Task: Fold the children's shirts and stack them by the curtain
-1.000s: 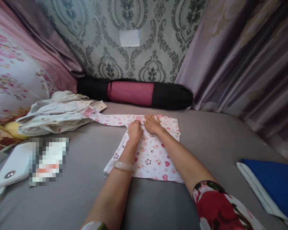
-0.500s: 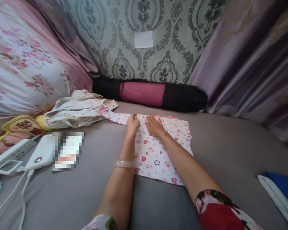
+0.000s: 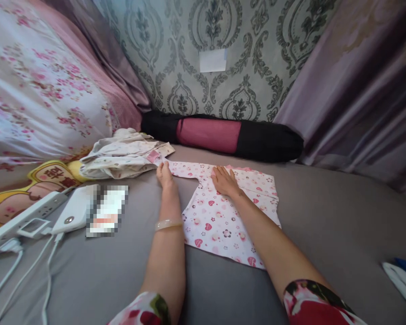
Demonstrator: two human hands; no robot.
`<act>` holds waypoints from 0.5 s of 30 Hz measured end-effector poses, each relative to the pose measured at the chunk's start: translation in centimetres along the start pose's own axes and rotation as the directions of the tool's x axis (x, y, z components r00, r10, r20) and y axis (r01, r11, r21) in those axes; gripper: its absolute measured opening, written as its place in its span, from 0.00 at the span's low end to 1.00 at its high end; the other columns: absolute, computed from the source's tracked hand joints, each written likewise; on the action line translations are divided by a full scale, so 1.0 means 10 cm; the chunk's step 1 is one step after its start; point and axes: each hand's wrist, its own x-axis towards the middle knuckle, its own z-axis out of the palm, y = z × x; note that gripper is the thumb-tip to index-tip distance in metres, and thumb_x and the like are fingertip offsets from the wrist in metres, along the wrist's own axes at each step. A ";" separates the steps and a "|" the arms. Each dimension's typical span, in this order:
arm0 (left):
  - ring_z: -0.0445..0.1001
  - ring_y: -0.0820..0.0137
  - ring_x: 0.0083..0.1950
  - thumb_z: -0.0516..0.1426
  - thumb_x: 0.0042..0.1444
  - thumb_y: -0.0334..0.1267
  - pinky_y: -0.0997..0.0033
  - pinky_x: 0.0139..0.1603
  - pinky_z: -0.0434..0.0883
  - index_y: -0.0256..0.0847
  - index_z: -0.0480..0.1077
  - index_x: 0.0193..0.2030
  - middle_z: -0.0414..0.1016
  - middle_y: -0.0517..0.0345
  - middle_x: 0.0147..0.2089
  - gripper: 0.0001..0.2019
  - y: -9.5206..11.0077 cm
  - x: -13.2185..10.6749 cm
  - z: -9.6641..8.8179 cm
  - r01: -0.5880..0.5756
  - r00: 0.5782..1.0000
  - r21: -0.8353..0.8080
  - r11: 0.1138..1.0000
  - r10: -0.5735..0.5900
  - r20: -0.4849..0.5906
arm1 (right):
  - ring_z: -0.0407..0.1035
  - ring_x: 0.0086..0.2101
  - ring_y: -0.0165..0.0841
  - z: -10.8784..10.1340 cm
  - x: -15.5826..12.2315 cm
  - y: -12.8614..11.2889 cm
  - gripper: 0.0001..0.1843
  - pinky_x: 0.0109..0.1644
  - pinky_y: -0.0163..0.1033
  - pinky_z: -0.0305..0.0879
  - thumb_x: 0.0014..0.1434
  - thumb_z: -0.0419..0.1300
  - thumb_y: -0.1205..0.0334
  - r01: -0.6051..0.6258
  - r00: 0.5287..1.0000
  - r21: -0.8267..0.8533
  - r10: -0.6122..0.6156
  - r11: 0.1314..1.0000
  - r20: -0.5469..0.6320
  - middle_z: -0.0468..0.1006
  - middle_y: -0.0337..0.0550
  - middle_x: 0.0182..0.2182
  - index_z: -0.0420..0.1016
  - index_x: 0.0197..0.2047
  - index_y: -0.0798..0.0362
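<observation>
A small white shirt (image 3: 223,225) printed with pink hearts and flowers lies on the grey bed sheet, its left sleeve stretched out to the left. Near the pink cuff of that sleeve, my left hand (image 3: 164,176) is closed on the fabric, its fingertips partly hidden. My right hand (image 3: 225,181) rests flat on the upper part of the shirt, fingers extended, close to the pink ruffled edge. My right forearm covers part of the shirt's right side.
A crumpled pale garment (image 3: 117,155) lies just beyond the sleeve's cuff. A power strip (image 3: 30,221), a white power bank (image 3: 76,210) with cables and a yellow cartoon cushion (image 3: 50,176) sit at left. Along the wall lies a black and pink roll (image 3: 208,134).
My left hand has slid left along the sleeve from the shoulder to near the cuff, uncovering the sleeve and the shirt's left side. My right hand stays on the shirt. The view has shifted slightly.
</observation>
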 end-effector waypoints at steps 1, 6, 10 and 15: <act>0.72 0.66 0.57 0.51 0.57 0.36 0.67 0.58 0.69 0.38 0.69 0.53 0.75 0.52 0.49 0.18 0.01 0.01 0.01 0.075 0.996 -0.094 0.993 -0.079 -0.037 | 0.38 0.68 0.36 0.00 0.00 0.00 0.32 0.69 0.52 0.30 0.68 0.33 0.52 0.001 1.000 0.003 -0.001 1.000 0.004 0.46 0.44 0.70 0.47 0.71 0.53; 0.73 0.66 0.56 0.57 0.53 0.36 0.68 0.57 0.70 0.35 0.71 0.50 0.75 0.51 0.49 0.17 0.00 0.06 0.10 0.217 0.963 -0.391 0.895 -0.262 -0.066 | 0.38 0.68 0.37 0.01 -0.01 0.02 0.30 0.69 0.53 0.30 0.69 0.33 0.50 0.015 1.000 -0.002 -0.015 1.000 0.000 0.45 0.43 0.70 0.48 0.70 0.44; 0.73 0.67 0.55 0.55 0.55 0.34 0.68 0.55 0.72 0.34 0.70 0.50 0.76 0.51 0.46 0.16 -0.04 0.14 0.09 0.229 0.955 -0.476 0.849 -0.290 -0.057 | 0.39 0.68 0.38 0.02 0.00 0.03 0.29 0.68 0.54 0.31 0.69 0.33 0.48 0.027 1.000 -0.002 -0.027 1.000 0.000 0.46 0.42 0.70 0.51 0.69 0.41; 0.73 0.66 0.55 0.51 0.58 0.37 0.67 0.55 0.72 0.38 0.70 0.44 0.75 0.52 0.42 0.11 -0.04 0.18 0.02 0.281 0.944 -0.544 0.790 -0.330 0.008 | 0.42 0.66 0.42 -0.08 0.01 0.00 0.26 0.67 0.56 0.34 0.69 0.38 0.52 0.040 0.999 -0.015 -0.040 0.999 0.001 0.49 0.46 0.69 0.58 0.67 0.44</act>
